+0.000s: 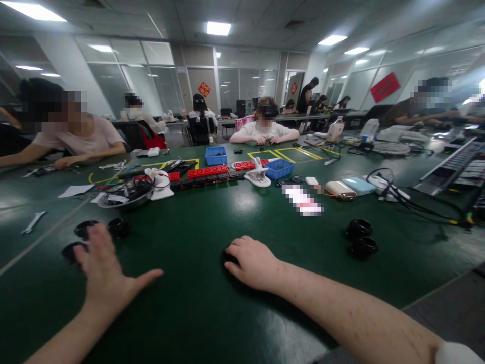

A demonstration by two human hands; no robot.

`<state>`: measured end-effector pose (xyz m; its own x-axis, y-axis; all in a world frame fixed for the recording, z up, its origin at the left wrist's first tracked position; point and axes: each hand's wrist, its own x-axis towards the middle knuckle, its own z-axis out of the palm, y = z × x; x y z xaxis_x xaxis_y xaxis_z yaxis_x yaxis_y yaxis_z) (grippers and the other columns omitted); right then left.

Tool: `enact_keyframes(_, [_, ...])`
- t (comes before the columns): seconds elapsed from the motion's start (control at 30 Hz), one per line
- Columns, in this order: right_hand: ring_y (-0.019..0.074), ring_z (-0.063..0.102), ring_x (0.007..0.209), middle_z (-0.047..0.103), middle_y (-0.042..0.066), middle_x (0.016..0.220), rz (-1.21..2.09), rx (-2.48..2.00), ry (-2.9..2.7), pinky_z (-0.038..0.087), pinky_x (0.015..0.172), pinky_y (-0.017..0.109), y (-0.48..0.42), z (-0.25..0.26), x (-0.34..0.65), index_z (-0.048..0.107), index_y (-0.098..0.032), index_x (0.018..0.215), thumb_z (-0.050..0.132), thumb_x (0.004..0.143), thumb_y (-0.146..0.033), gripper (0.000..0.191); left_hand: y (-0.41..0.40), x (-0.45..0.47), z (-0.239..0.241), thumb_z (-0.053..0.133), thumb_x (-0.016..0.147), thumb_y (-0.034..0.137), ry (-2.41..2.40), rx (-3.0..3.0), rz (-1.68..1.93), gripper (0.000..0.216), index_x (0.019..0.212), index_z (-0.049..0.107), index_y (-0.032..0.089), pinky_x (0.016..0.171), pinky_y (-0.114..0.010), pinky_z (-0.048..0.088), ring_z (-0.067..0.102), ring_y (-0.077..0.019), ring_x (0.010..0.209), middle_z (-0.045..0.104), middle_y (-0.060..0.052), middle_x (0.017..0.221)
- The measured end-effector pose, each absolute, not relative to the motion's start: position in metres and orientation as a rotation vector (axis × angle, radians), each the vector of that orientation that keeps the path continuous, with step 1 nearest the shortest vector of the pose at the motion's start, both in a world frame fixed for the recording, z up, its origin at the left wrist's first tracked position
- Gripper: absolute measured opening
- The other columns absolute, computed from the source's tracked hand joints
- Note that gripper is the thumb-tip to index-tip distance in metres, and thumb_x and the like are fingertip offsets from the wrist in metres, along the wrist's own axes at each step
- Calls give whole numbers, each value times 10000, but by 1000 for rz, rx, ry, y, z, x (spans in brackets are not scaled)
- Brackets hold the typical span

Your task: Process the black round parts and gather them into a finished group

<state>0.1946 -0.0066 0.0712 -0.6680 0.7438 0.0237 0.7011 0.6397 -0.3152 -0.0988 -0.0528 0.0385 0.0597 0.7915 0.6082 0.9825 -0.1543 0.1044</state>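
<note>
My left hand [106,275] hovers over the left side of the green table with its fingers spread and nothing in it. Just beyond its fingertips are three glossy black round cup-like pieces [120,228], partly covered by the fingers. Near the middle, my right hand [253,263] rests low on the tabletop, fingers curled over another dark piece [232,259]; most of that piece is hidden under the hand. Two more black cup-like pieces [364,247] stand close together to the right of my right forearm.
A metal bowl of parts [123,200], a red power strip [207,172], white stands [258,174] and blue baskets [216,155] line the table's middle. A wrench [35,222] lies far left. Cables and power banks [358,185] are at right. Several people sit around.
</note>
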Motion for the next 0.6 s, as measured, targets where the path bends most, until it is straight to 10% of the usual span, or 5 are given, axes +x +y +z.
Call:
enact_keyframes(0.33, [268, 596, 864, 616, 137, 974, 529, -1313, -2522, 481, 724, 377, -4, 66, 196, 408, -137, 1253, 626, 717, -393, 633, -20, 16, 21, 687, 574, 633, -1448, -2450, -622, 1284, 1401, -135, 95, 998, -645, 127, 108, -430, 1319, 89, -288, 1449])
enact_keyframes(0.6, [246, 516, 1062, 541, 152, 1173, 634, -1219, -2359, 424, 877, 372, 0, 72, 199, 286, -101, 1357, 406, 877, -448, 604, -23, 13, 26, 664, 716, 470, -1418, -2734, -545, 772, 1339, 299, 196, 1004, -607, 231, 330, -349, 1267, 399, -156, 1367])
